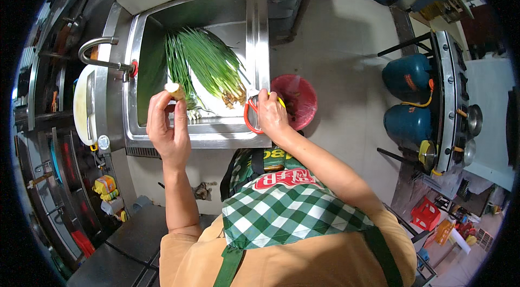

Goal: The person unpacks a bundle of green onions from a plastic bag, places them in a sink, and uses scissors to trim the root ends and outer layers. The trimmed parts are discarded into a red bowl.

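Between thumb and fingers, my left hand (168, 120) holds up a small pale piece of root vegetable (174, 90) with a white cut face, over the near left part of the steel sink (197, 140). My right hand (273, 114) rests at the sink's right rim on a pair of scissors (251, 118) with red and yellow handles; how the fingers grip it is partly hidden. In the sink lies a large bunch of green onions (207, 63), roots toward me. A smaller bunch with white bulbs (194, 114) lies near the front.
A curved steel faucet (97, 63) stands at the sink's left edge. On the floor right of the sink is a red plastic basin (302, 102) with scraps. Farther right, blue gas cylinders (406, 77) stand beside a steel stove (447, 104). A round cutting board (86, 104) leans at the left.
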The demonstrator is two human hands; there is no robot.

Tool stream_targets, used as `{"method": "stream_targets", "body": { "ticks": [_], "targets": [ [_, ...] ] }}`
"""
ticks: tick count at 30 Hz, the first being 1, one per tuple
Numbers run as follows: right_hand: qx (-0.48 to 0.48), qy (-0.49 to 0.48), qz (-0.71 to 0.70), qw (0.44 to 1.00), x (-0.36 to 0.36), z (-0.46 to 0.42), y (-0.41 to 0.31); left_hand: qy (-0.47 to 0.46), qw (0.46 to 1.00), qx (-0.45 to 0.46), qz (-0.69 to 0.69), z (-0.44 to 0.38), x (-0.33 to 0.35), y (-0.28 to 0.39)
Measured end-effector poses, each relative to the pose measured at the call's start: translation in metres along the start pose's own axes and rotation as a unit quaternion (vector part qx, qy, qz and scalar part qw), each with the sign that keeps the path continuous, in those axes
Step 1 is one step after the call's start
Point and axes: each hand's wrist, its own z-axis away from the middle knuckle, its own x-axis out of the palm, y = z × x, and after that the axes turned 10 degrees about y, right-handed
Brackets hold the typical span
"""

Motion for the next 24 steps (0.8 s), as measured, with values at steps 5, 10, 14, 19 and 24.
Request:
{"method": "stream_targets", "body": {
  "ticks": [5,10,14,19,24],
  "targets": [
    [-0.092,-0.043,-0.07,0.992,-0.018,0.018,0.0,0.017,0.999,-0.022,0.018,-0.002,0.0,-0.003],
    [-0.244,-0.088,-0.118,0.959,-0.011,0.039,0.006,0.005,0.999,-0.015,0.05,-0.003,0.009,-0.01],
    [-0.263,-0.064,-0.051,0.961,-0.011,0.043,-0.005,-0.018,0.999,0.023,0.023,-0.005,0.015,-0.012],
    [-0.221,-0.025,-0.013,0.975,-0.015,0.044,-0.016,-0.018,0.998,0.058,-0.016,-0.008,0.018,-0.013],
    [-0.198,-0.041,-0.057,0.978,-0.024,0.041,-0.022,0.0,0.999,0.013,0.035,-0.008,0.023,-0.018]
  ]
}}
